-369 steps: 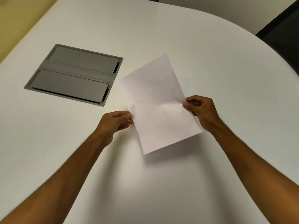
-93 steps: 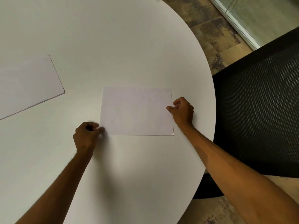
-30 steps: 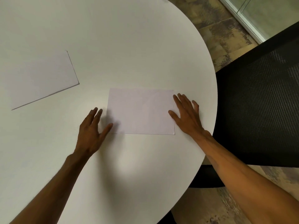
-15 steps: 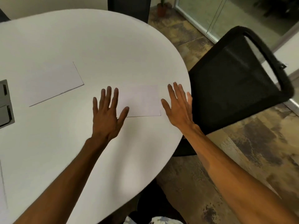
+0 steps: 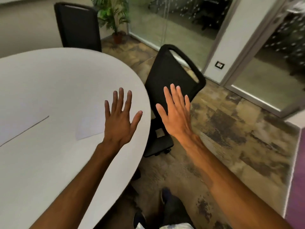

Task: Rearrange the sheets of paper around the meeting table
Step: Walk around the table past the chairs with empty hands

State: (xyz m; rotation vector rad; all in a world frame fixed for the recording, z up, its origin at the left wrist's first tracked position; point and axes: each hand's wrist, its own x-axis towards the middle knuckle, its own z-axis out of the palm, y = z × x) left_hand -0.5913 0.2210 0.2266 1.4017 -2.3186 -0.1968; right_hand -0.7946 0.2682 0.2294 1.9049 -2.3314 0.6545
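A white sheet of paper lies flat on the round white meeting table, near its right edge. My left hand hovers over the sheet's right part, fingers spread, holding nothing. My right hand is raised past the table's edge, over the black chair, fingers spread and empty. A second sheet lies further left on the table; only its lower edge shows clearly.
A black mesh office chair stands right against the table's right side. Another black chair stands at the far side, with a potted plant beside it. Glass walls run behind. My shoes show on the patterned floor.
Both hands have let go of the sheet, opened and lifted off the table. The view has swung up and to the right, so the sheet now lies left of my left hand.
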